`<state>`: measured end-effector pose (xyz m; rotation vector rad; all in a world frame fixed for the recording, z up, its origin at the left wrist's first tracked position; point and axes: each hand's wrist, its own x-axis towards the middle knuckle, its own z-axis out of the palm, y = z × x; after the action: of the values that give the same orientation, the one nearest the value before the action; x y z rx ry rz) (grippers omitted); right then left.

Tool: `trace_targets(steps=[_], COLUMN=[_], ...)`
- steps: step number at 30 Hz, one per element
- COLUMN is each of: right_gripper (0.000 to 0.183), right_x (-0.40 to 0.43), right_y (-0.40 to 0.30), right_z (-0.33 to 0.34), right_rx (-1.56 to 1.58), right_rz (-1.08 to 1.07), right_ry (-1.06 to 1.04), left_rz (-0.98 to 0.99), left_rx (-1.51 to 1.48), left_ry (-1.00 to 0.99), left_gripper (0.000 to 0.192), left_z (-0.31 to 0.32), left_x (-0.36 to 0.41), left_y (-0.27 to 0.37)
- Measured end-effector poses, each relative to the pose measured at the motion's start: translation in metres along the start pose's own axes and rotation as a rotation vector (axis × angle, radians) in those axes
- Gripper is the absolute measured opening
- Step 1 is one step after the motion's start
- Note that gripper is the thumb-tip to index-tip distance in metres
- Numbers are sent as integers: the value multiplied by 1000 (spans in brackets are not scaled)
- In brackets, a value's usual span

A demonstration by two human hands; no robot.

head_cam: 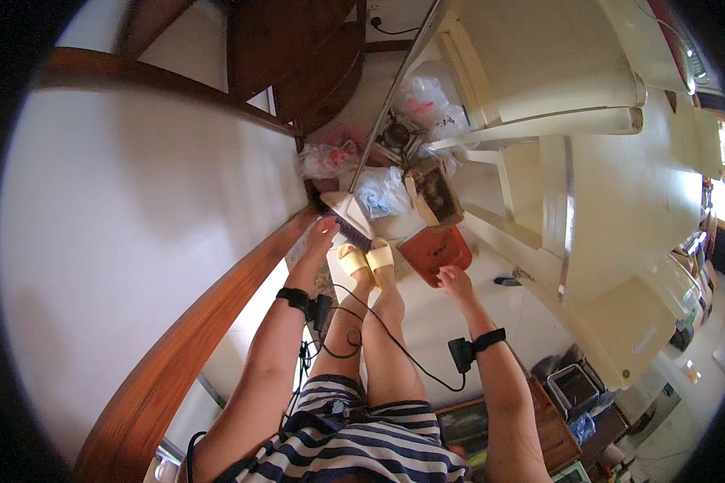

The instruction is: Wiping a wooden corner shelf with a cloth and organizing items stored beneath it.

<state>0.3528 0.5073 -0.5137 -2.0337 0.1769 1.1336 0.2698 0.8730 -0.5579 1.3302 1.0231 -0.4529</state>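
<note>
A broom with a white head (348, 211) and dark bristles stands on the floor, its metal pole (382, 115) slanting up to the top of the view. My left hand (323, 232) is beside the bristles, its fingers partly bent; whether it touches them is unclear. A red dustpan (430, 249) with dark bits of debris lies right of my yellow slippers (380, 256). Over the dustpan's near edge is my right hand (455, 281), fingers curled; no grip on the pan can be made out. Both wrists wear black straps with devices joined to a cable.
Beyond the dustpan stands an open cardboard box (436, 192). Plastic bags (383, 192) and a small metal stove-like frame (399, 136) crowd the corner. A wooden rail (217, 338) runs along the left; pale cabinets (622, 199) are on the right. The cable hangs across my legs.
</note>
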Motion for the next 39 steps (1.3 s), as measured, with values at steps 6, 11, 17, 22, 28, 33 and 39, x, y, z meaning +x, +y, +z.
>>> trace_targets(steps=[6, 11, 17, 22, 28, 33, 39], right_gripper=[24, 20, 32, 49, 46, 39, 46], right_x=[106, 232, 348, 385, 427, 474, 527], right_y=[-61, -167, -150, -148, -117, -77, -21], right_z=[-19, -6, -4, 16, 27, 36, 24], right_rx=[24, 736, -430, -275, -144, -658, 516], right_rz=[-293, -19, -458, -326, -469, -633, 64], right_ry=[-10, -330, 70, 11, -77, -87, -134], left_rz=[82, 180, 249, 101, 1, 91, 87], left_rx=[-148, -129, -239, -76, 360, 141, 124], left_ry=[19, 25, -21, -113, -235, -270, -337], left_gripper=[38, 34, 42, 38, 41, 41, 37], left_z=[57, 23, 22, 22, 62, 67, 101], left_x=[19, 111, 229, 301, 360, 386, 408], left_y=[49, 53, 88, 94, 110, 91, 112])
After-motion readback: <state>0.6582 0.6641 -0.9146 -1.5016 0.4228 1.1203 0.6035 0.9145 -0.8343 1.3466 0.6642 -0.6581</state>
